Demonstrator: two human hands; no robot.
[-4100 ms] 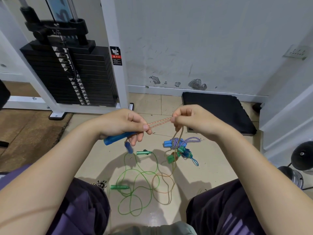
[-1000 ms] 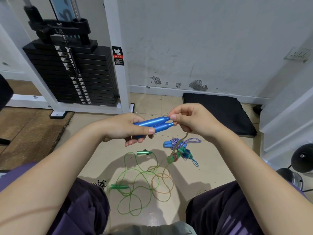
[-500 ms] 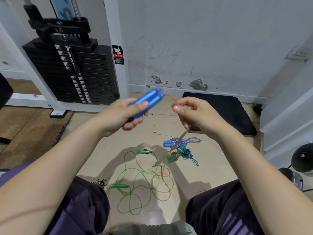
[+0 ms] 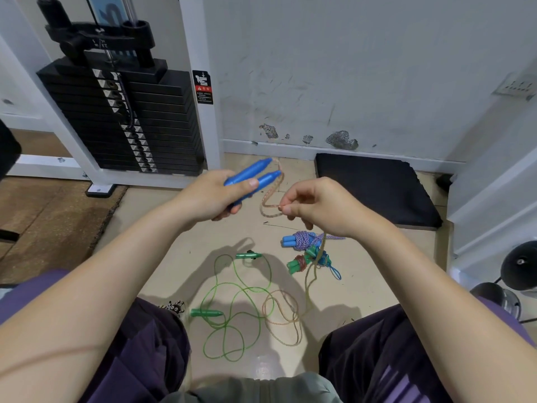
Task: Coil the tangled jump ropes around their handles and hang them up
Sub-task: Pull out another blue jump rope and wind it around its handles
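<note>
A: Floor [image 4: 180, 228]: tan tile, lying under a scuffed white wall [image 4: 348, 68]; weight stack [image 4: 122, 117] standing at the left, black mat [image 4: 374, 187] lying at the right.

B: And the hands?

A: Left hand [image 4: 213, 196]: fingers curling round the two blue handles [image 4: 252, 177], which are lying side by side, tips pointing up and away. Right hand [image 4: 319, 207]: thumb and forefinger pinching the orange rope [image 4: 268, 199] just beside the handles; the rope's slack is trailing down to loops [image 4: 283, 318] on the floor.

B: How should the winding go?

A: My judgement: handles staying pressed together, the right hand laying each turn snug beside the last and feeding slack through the pinch so the floor loops are not snagging the green rope [image 4: 229, 309], whose loops are overlapping the orange ones.

B: Other ropes?

A: Green rope lying loose, its handles [image 4: 206, 312] well apart. Two bundles already wound: a purple-and-white one [image 4: 302, 239] and a teal one [image 4: 308, 260], touching each other. Nothing is hanging yet.

B: Containers?

A: None showing; no hook or rack either.
</note>
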